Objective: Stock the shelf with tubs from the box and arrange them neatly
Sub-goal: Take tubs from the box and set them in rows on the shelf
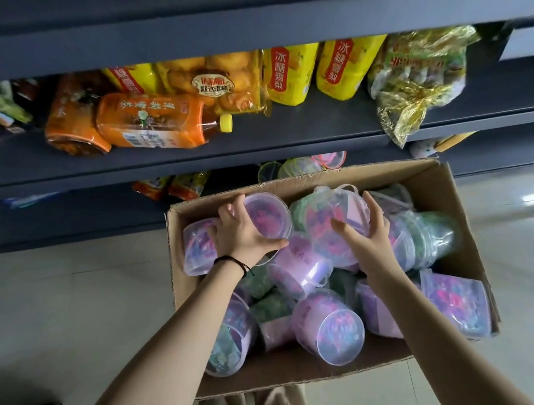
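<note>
Dark shelving [263, 131] runs across the top of your view, with pale floor tiles [53, 299] below and the open box [464, 194] pushed up against the lower shelf.

Furthest left on the middle shelf lies an orange bottle [152, 122] on its side, apart from your work. Your left hand [242, 232] reaches into the box's near-left corner, its fingers [228, 211] curled over the far rim of a purple tub [268, 214] and the thumb pressing the near rim, so you are gripping it across the lid, probably because it lies tilted with the lid facing you. Just right of those fingers, more tubs [330, 326] lie heaped every way, purple and green.

Your right hand [366, 235] clasps a second tub [336, 218] from its right side, fingers spread over the wall and thumb underneath; its handle sits just above your fingertips. Both tubs are not yet out of the box. Beyond your right fingers, a few stocked tubs [298, 168] show on the lower shelf, likely where these go.
</note>
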The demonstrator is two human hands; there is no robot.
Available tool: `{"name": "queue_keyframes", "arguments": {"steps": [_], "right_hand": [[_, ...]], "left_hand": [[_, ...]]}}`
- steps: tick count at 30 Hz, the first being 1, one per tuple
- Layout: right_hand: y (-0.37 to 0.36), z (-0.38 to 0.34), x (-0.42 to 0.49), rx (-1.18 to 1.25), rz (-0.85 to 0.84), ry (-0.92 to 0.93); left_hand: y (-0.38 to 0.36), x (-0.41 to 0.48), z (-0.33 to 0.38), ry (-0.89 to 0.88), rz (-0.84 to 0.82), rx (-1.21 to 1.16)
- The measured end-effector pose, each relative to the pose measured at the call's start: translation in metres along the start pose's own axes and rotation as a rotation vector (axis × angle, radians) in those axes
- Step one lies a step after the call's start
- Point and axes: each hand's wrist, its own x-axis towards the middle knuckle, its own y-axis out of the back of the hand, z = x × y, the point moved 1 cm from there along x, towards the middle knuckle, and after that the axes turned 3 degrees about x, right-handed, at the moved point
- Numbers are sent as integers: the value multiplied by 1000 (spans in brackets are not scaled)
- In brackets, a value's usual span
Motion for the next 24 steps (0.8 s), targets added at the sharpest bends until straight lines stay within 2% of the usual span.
{"name": "queue_keyframes", "arguments": {"steps": [5, 9, 11, 13, 16, 18, 20, 22, 24], "right_hand": [[20, 16, -15, -218, -45, 209], [25, 13, -30, -191, -30, 348], [25, 11, -40, -169, -76, 350], [22, 11, -48, -203, -143, 335], [22, 19, -50, -261, -165, 287], [23, 28, -49, -311, -165, 238], [24, 37, -48, -367, -172, 244], [25, 38, -50, -321, -191, 220], [25, 33, -51, -206, -197, 146]], "left_hand": [[7, -5, -3, 7, 78, -73], [36, -14, -14, -60, 61, -241], [55, -19, -21, -82, -57, -318], [64, -22, -24, -99, -252, -399], [48, -32, -16, -100, -457, -366], [35, -36, -9, -34, -450, -449], [27, -35, -6, -13, -355, -570], [22, -36, -5, -41, -272, -659], [16, -39, -5, -66, -254, -722]]}}
